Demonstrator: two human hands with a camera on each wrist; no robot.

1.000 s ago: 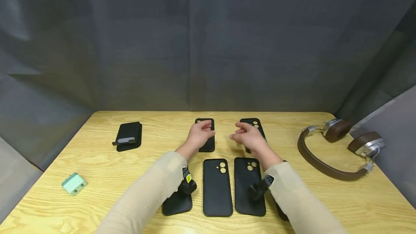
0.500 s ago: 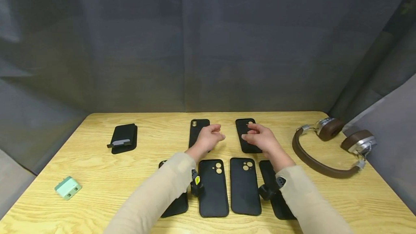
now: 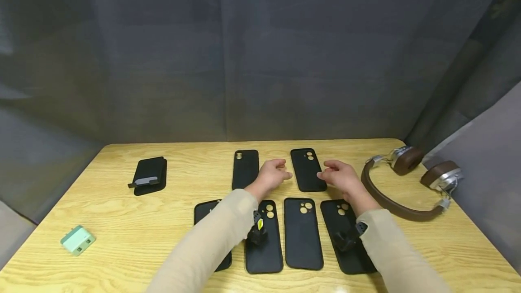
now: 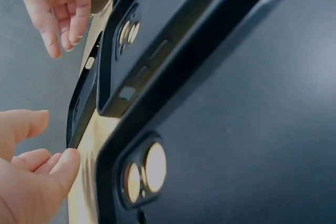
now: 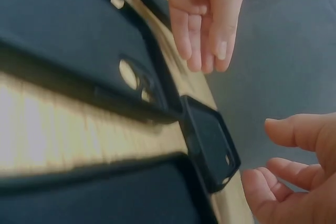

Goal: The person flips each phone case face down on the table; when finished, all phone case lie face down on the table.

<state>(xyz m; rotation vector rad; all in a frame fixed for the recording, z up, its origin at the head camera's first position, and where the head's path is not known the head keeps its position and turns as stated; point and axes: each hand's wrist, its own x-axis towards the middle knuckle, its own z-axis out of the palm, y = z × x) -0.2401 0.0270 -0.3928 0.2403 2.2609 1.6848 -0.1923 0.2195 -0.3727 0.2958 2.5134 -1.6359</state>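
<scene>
Both hands drawn back and apart since the half-second-old view; then over the two far cases, now flanking the far right case (image 3: 308,169) with neither touching it. Left hand (image 3: 272,175) just left of that case, right hand (image 3: 341,177) just right of it, fingers loosely bent, holding nothing. Far left case (image 3: 245,169) uncovered, lying flat beside the left hand.

Six black cases laid back-up on the table (image 3: 122,211): two far, four near, roughly parallel, camera cut-outs toward the far edge. Layout reads as deliberate sorting into rows. Probably hands off so the far pair lies as placed.

Hidden or unclear: nearest left case (image 3: 205,211) mostly under the left sleeve; outer right near case (image 3: 339,225) partly under the right wrist camera. Middle near cases (image 3: 303,232) in full view. Wrist views too close and skewed to tell which case is which. Black wallet-like item (image 3: 149,176), green charger (image 3: 77,240), headphones (image 3: 407,184) well apart, untouched.
</scene>
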